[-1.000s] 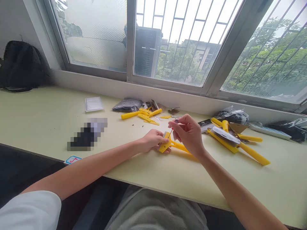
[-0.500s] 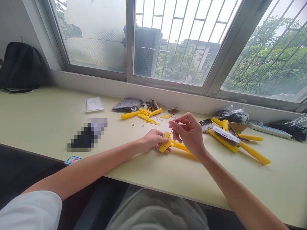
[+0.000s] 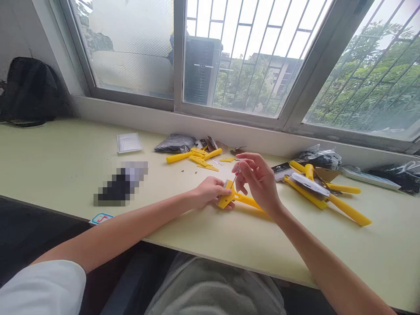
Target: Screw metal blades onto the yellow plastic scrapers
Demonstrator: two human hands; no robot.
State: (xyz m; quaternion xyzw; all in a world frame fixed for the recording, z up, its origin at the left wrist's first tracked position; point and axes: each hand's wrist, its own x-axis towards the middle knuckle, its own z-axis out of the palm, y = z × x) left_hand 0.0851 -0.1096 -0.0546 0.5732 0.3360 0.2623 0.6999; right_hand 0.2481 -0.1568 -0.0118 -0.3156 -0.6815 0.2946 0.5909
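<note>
My left hand (image 3: 208,192) is closed on the head of a yellow scraper (image 3: 225,200), thumb on top and fingers underneath. The scraper's handle runs off to the right, partly behind my right wrist. Above the head, my right hand (image 3: 260,181) pinches a thin screwdriver (image 3: 234,180) between thumb and fingers. Its shaft slants down and its tip meets the scraper head; the screw itself is too small to make out. Just beyond my hands lie yellow scraper parts (image 3: 200,161) in a loose pile.
On the right is a heap of yellow scrapers (image 3: 349,210) with a black card (image 3: 282,170) beside it. Dark plastic-wrapped packs (image 3: 175,143) lie along the window sill. A clear flat case (image 3: 129,143) and a blurred-out dark item (image 3: 120,186) are to the left, a black backpack (image 3: 31,92) beyond.
The fingers of my right hand have shifted around the top of the screwdriver, the index finger lifting off. My left hand and the scraper stay in place.
</note>
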